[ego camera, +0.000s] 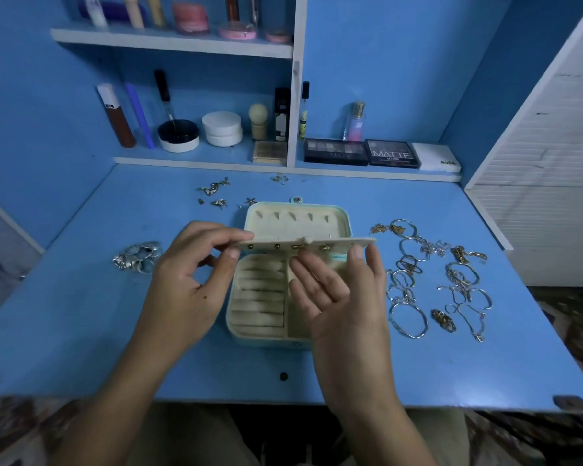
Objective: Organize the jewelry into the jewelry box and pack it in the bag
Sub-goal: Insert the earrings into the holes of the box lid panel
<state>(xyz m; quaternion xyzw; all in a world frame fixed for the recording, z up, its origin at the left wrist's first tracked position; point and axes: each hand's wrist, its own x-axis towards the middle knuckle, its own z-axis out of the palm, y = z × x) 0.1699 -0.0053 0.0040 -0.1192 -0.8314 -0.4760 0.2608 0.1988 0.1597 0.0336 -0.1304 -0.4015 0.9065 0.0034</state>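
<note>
Above the open cream jewelry box (260, 307), one cream earring panel (303, 243) carries five gold studs. Left hand (196, 280) pinches its left end; right hand (344, 287), fingers spread, pinches its right end.

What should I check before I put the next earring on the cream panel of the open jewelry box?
1. Cream jewelry box open, lid back: ok.
2. Cream earring panel held level by left hand and right hand: ok.
3. Free holes on panel: cannot tell; several small gold earrings already sit there.
4. A hand free to pick up: not ok, both are on the panel.
5. Loose silver earrings behind the box, in view: ok.
6. Bag for packing: not in view, cannot tell.
</note>
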